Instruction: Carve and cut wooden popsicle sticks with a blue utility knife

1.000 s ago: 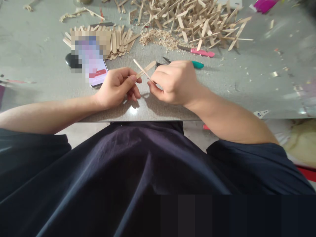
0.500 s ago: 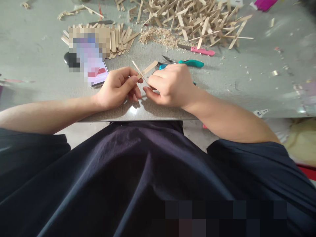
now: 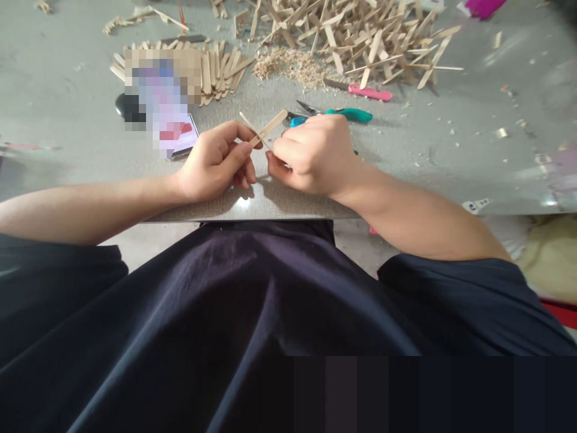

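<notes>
My left hand [image 3: 220, 159] pinches a flat wooden stick [image 3: 273, 124] between thumb and fingers, just above the near edge of the grey table [image 3: 67, 102]. My right hand [image 3: 313, 153] is closed on a thinner wooden stick [image 3: 249, 124] that crosses the flat one in an X. The two hands almost touch. The lower ends of both sticks are hidden by my fingers.
Teal-handled pliers [image 3: 347, 114] lie just beyond my right hand, a pink-handled knife [image 3: 369, 92] farther back. A heap of crossed sticks [image 3: 356, 36], sawdust [image 3: 288, 65], a row of flat sticks [image 3: 220, 69] and a phone [image 3: 180, 135] lie behind.
Both hands shifted slightly; my right hand dropped a little and came back, uncovering the teal pliers. The crossed sticks stay held.
</notes>
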Motion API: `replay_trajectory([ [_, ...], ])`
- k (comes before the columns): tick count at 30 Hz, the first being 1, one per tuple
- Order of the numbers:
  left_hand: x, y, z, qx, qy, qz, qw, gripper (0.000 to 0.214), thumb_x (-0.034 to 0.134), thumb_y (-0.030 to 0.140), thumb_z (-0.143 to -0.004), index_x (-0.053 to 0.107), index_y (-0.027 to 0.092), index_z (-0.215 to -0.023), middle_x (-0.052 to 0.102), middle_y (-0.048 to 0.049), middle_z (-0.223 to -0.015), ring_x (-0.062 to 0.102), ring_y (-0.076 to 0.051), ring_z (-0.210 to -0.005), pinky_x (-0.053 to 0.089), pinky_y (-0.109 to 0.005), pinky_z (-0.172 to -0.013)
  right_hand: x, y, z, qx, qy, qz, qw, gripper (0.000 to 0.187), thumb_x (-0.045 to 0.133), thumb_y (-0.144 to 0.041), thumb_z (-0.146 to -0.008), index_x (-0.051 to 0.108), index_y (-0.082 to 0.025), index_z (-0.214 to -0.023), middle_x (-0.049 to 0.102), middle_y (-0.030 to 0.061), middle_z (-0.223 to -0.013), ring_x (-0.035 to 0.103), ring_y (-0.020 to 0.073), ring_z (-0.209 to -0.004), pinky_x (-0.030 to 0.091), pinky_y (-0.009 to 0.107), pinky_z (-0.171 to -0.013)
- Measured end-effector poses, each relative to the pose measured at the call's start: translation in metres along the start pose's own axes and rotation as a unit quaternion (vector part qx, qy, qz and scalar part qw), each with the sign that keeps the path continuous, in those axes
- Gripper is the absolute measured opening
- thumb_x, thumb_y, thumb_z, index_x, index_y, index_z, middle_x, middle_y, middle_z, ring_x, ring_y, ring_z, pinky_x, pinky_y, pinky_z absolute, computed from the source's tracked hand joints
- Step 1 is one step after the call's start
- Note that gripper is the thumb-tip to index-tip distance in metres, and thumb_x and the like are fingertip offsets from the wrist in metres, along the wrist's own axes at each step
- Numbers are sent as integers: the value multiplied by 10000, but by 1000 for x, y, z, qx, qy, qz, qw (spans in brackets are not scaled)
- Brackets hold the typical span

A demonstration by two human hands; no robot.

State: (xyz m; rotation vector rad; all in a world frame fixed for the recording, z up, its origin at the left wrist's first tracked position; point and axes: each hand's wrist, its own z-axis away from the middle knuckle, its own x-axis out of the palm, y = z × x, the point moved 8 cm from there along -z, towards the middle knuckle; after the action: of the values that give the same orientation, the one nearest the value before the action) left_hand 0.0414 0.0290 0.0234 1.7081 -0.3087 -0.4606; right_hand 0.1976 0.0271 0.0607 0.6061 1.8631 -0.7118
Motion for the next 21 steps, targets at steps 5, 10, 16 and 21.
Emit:
replay_trajectory([
  [5, -1, 1, 3, 36, 6, -17, 999, 268, 760, 494, -1121, 662, 244, -1109, 701, 44, -696, 764, -156, -546, 610, -246, -530, -5, -6, 2, -31, 2, 38, 999, 410, 536, -478, -1111, 593, -248, -776, 564, 56, -710, 606, 251, -778, 451, 422, -767],
  [10, 3, 14, 16, 220, -67, -53, 972, 302, 616, 486, -1188, 635, 192, -1257, 795, -8, -833, 774, -133, -589, 603, -231, -544, -10, -15, 10, -124, 68, 68, 988, 642, 337, -715, -1190, 609, -247, -845, 585, 36, -783, 555, 202, -705, 444, 397, -721],
  [16, 4, 20, 27, 299, -107, -156, 935, 274, 607, 441, -1182, 776, 225, -1189, 843, -55, -914, 819, -153, -694, 610, -256, -644, -10, -22, 18, -202, 86, -52, 974, 682, 316, -797, -1206, 601, -249, -917, 557, -24, -736, 567, 147, -660, 477, 328, -703],
  [21, 9, 34, 29, 325, -134, -199, 915, 304, 544, 374, -1190, 780, 202, -1107, 863, -109, -968, 832, -168, -723, 641, -262, -721, -21, -28, 20, -230, 115, -226, 940, 536, 578, -681, -1189, 528, -247, -877, 507, -69, -676, 501, 92, -585, 383, 269, -602],
])
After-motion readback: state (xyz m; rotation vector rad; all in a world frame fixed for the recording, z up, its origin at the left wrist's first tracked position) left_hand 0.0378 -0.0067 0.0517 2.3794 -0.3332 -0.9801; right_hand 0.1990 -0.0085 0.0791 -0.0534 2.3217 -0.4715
